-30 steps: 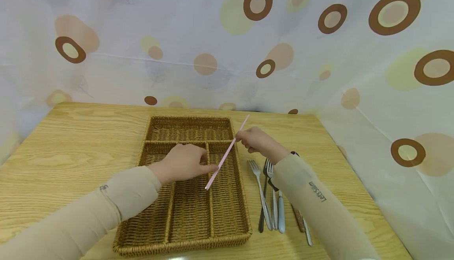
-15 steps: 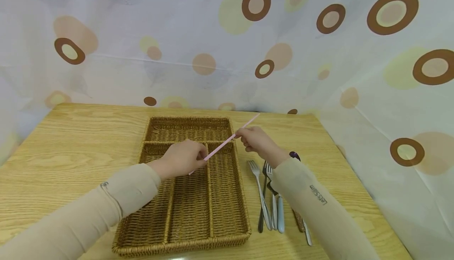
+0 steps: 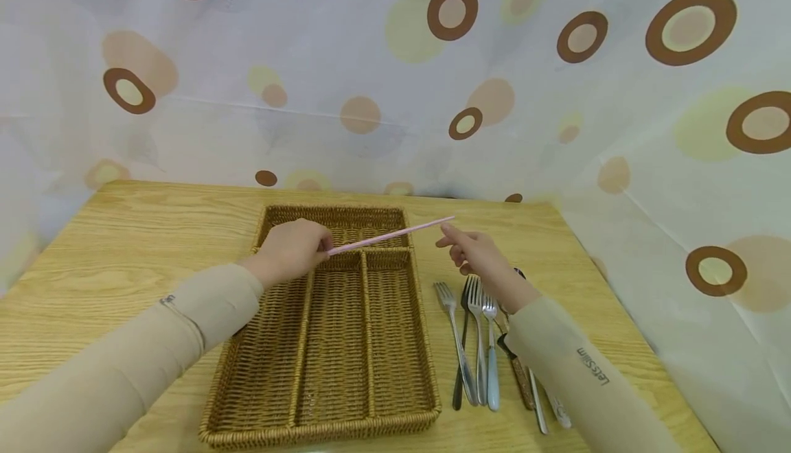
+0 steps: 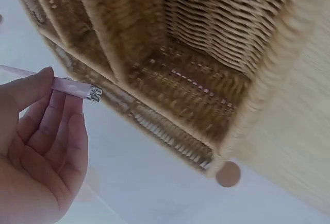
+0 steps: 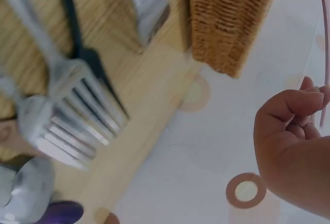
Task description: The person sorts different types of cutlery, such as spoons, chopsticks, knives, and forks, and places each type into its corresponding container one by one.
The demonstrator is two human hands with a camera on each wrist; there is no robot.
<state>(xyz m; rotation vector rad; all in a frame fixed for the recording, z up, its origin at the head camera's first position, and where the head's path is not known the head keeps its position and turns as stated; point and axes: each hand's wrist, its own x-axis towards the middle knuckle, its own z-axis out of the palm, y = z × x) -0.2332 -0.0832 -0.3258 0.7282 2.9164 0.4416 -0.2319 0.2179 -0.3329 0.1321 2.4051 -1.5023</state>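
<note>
Over basket (image 3: 327, 428), L hand (image 3: 292, 250) pinches pink stick (image 3: 383, 237); R hand (image 3: 482, 259) loosely bent, sleeve (image 3: 575, 367) hiding pt of cutlery (image 3: 493, 379).

Right hand (image 5: 281, 136) at right edge, fingers curled, beside a thin pink stick (image 5: 326, 33); contact unclear. Brown woven wicker basket (image 5: 227, 23) at top, on light wood-grain tabletop (image 5: 160, 74). Left: two overlapping silver metal forks (image 5: 64, 74), slim dark utensil (image 5: 72, 23) partly behind one. Shiny purple oval piece (image 5: 62, 212) at bottom. Cutlery blurred.
</note>
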